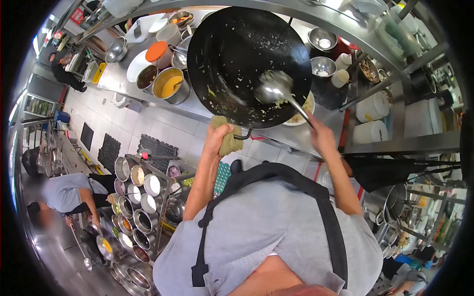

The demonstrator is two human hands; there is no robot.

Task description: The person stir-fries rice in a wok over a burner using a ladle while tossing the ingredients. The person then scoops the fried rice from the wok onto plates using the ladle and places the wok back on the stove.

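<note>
A large black wok (232,54) is tilted over the steel counter, its inside dotted with rice grains and bits of green. My left hand (213,140) is closed on a folded green-brown cloth (230,140) wrapped at the wok's hooked handle (249,134). In my right hand (322,134) is the handle of a metal ladle (276,88). The ladle's head is blurred and lies inside the wok, near its lower right side. Partly hidden under the wok's rim, a white plate (308,109) holds some rice-like food.
Left of the wok stand a pot of yellow liquid (169,87), an orange-lidded tub (157,52) and metal bowls. Steel bowls (323,66) and bottles are on the right. A rack of ingredient pots (143,197) stands behind, where a co-worker (69,192) holds a ladle. Shelving (414,143) borders the right.
</note>
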